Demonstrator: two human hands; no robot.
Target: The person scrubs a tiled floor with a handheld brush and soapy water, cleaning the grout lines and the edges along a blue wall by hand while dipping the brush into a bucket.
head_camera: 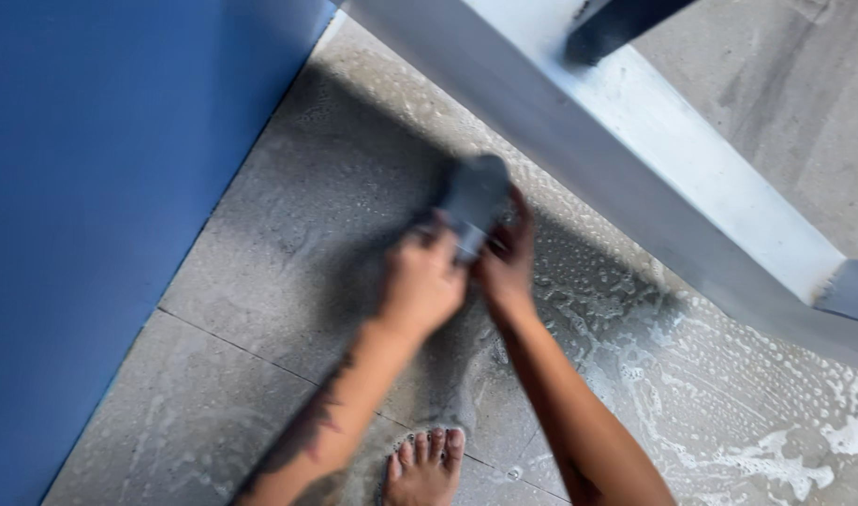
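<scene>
Left hand [421, 283] and right hand [506, 262] both closed around blurred grey brush [474, 201], held above wet soapy floor tiles [298, 234]. Blue wall [92, 187] left, white beam [654, 159] right, bare foot [427, 467] below.

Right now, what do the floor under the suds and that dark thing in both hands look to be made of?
The floor looks like matt grey stone or concrete tile: speckled, with straight joints between slabs and white foam lying on it. The dark thing, gripped by the left hand and right hand, is blurred; its dull blue-grey, rounded shape suggests plastic or rubber, but I cannot be sure.
</scene>
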